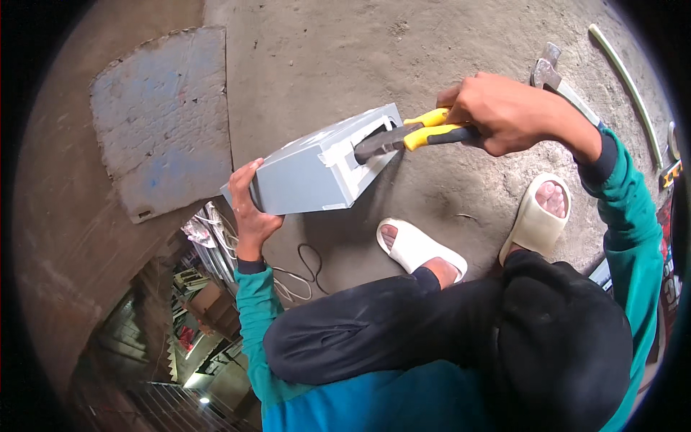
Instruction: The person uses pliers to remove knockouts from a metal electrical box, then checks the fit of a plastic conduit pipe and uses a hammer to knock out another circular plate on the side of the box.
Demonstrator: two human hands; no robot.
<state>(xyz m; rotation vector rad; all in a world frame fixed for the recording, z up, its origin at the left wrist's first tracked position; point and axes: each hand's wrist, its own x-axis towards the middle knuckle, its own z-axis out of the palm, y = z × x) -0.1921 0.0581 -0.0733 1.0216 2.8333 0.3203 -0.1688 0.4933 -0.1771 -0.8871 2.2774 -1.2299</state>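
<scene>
A grey box point(295, 181) is held tilted above the floor, its end with a rectangular cutout turned to the right. My left hand point(250, 205) grips the box by its left end, thumb at the lower edge and fingers on the upper side. My right hand point(497, 111) is closed round the yellow-and-black handles of a pair of pliers point(432, 129). The dark jaws of the pliers reach into the cutout and meet its edge; what lies between the jaws is hidden. White patches surround the cutout.
A worn grey board point(169, 122) lies at the far left. A hammer-like tool point(565, 85) and a pale tube point(630, 90) rest on the floor at the right. Near my sandals point(421, 248) runs a dark cable point(317, 263). Bundled pale strips point(212, 241) stand at the lower left.
</scene>
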